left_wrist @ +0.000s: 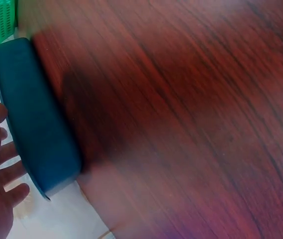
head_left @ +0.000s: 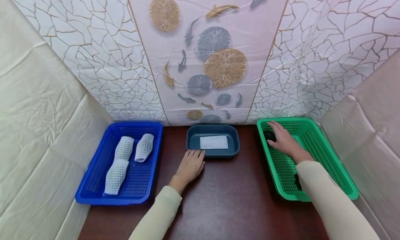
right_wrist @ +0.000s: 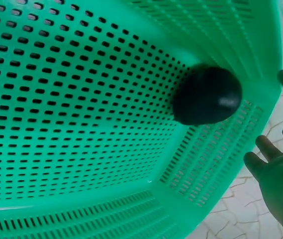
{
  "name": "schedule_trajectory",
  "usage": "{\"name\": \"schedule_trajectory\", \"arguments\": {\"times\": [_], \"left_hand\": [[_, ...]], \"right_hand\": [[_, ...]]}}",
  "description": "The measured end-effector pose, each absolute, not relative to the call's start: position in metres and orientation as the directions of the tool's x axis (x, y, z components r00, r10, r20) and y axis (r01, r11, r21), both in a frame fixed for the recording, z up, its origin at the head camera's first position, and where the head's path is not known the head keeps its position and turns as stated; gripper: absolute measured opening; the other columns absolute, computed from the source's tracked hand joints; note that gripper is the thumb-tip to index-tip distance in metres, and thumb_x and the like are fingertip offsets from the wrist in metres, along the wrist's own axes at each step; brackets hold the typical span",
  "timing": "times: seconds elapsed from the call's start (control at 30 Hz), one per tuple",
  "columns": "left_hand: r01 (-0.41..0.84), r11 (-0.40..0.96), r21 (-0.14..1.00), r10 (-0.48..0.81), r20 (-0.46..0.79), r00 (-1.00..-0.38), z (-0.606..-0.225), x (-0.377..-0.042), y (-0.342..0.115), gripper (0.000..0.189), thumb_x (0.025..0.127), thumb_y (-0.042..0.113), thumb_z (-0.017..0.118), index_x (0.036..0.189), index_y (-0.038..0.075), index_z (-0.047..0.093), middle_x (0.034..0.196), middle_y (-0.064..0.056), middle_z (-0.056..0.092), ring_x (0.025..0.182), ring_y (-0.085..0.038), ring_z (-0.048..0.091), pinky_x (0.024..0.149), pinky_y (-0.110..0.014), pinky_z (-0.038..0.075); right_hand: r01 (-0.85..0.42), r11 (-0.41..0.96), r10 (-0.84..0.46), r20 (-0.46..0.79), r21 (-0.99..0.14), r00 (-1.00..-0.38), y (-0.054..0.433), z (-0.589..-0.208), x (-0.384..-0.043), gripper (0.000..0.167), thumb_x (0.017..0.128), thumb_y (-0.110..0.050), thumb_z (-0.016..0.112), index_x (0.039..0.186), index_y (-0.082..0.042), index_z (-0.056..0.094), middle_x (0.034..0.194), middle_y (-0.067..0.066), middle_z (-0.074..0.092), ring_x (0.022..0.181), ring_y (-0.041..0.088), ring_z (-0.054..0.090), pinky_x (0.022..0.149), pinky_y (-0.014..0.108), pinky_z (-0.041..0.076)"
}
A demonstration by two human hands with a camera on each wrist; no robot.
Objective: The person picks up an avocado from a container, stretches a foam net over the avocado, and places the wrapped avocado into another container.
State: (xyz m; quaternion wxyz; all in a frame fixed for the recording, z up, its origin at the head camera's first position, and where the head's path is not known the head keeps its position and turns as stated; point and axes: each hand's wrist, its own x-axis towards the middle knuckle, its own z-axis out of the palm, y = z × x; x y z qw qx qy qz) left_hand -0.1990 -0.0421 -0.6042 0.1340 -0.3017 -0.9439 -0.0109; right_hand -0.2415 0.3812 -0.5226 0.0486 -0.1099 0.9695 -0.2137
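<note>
My left hand (head_left: pixel 191 165) is at the front rim of a dark blue-green tray (head_left: pixel 232 152), fingers extended and relaxed. A flat white foam net sleeve (head_left: pixel 214 142) lies in the tray. Over the left side of a green plastic basket (head_left: pixel 328 160), my right hand (head_left: pixel 285 142) reaches with spread fingers beside a dark, smooth, egg-shaped object (head_left: pixel 268 135). The right wrist view shows this dark object (right_wrist: pixel 208 95) in a basket corner, apart from the hand. Another dark object (head_left: pixel 298 182) is partly hidden by my right sleeve.
A blue plastic basket (head_left: pixel 139 184) at the left holds three bulging white foam net sleeves (head_left: pixel 117 175). The baskets and tray stand on a dark reddish wood table (head_left: pixel 225 198). Patterned cloth (head_left: pixel 203 104) hangs behind, with pale cloth walls at both sides.
</note>
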Motion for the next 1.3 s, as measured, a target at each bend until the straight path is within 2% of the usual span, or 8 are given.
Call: {"name": "schedule_trajectory", "arguments": {"times": [0.17, 0.4, 0.77, 0.97, 1.13, 1.3], "left_hand": [[0.57, 0.817, -0.09, 0.57, 0.28, -0.772, -0.605, -0.202, -0.041, 0.036, 0.102, 0.026, 0.064, 0.133, 0.007, 0.064, 0.12, -0.009, 0.072, 0.111, -0.026, 0.067, 0.105, -0.047, 0.051], [0.589, 0.796, -0.143, 0.598, 0.343, -0.724, -0.609, -0.208, -0.042, 0.02, 0.1, 0.007, 0.063, 0.119, 0.009, 0.07, 0.107, -0.008, 0.07, 0.098, -0.024, 0.065, 0.09, -0.042, 0.054], [0.583, 0.8, -0.144, 0.587, 0.395, -0.707, -0.607, -0.214, -0.039, 0.012, 0.098, 0.004, 0.066, 0.104, 0.012, 0.073, 0.094, -0.006, 0.065, 0.085, -0.022, 0.06, 0.068, -0.035, 0.047], [0.585, 0.799, -0.137, 0.591, 0.358, -0.723, -0.605, -0.213, -0.036, 0.017, 0.099, 0.005, 0.065, 0.109, 0.014, 0.073, 0.098, -0.006, 0.066, 0.088, -0.022, 0.06, 0.071, -0.035, 0.05], [0.574, 0.811, -0.115, 0.576, 0.332, -0.747, -0.603, -0.214, -0.036, 0.018, 0.099, 0.006, 0.064, 0.111, 0.015, 0.074, 0.1, -0.006, 0.067, 0.091, -0.022, 0.061, 0.074, -0.036, 0.052], [0.57, 0.813, -0.119, 0.573, 0.336, -0.747, -0.602, -0.214, -0.037, 0.018, 0.099, 0.007, 0.065, 0.111, 0.017, 0.074, 0.1, -0.004, 0.067, 0.09, -0.022, 0.061, 0.074, -0.036, 0.052]], "right_hand": [[-0.142, 0.881, -0.204, -0.092, -0.451, -0.975, 0.393, -0.528, -0.248, 0.082, 0.098, -0.012, 0.067, 0.162, 0.003, 0.017, 0.166, 0.034, 0.011, 0.149, 0.058, 0.017, 0.113, 0.074, 0.025], [-0.07, 0.892, -0.16, -0.166, -0.448, -0.973, 0.406, -0.535, -0.253, 0.082, 0.099, -0.014, 0.065, 0.16, 0.008, 0.016, 0.163, 0.04, 0.01, 0.147, 0.061, 0.015, 0.113, 0.074, 0.024], [-0.009, 0.91, -0.128, -0.26, -0.415, -0.957, 0.406, -0.546, -0.264, 0.085, 0.099, -0.017, 0.067, 0.159, 0.01, 0.015, 0.16, 0.043, 0.013, 0.144, 0.063, 0.019, 0.111, 0.073, 0.029], [0.023, 0.92, -0.108, -0.311, -0.39, -0.944, 0.412, -0.555, -0.268, 0.09, 0.097, -0.019, 0.071, 0.157, 0.014, 0.013, 0.156, 0.048, 0.013, 0.141, 0.066, 0.019, 0.11, 0.074, 0.029], [0.036, 0.901, -0.12, -0.328, -0.432, -0.937, 0.412, -0.559, -0.269, 0.093, 0.096, -0.02, 0.071, 0.158, 0.013, 0.011, 0.156, 0.048, 0.013, 0.141, 0.066, 0.019, 0.109, 0.075, 0.03], [0.015, 0.88, -0.148, -0.304, -0.474, -0.941, 0.411, -0.567, -0.274, 0.09, 0.097, -0.018, 0.071, 0.157, 0.013, 0.012, 0.155, 0.046, 0.021, 0.139, 0.065, 0.026, 0.107, 0.073, 0.034]]}}
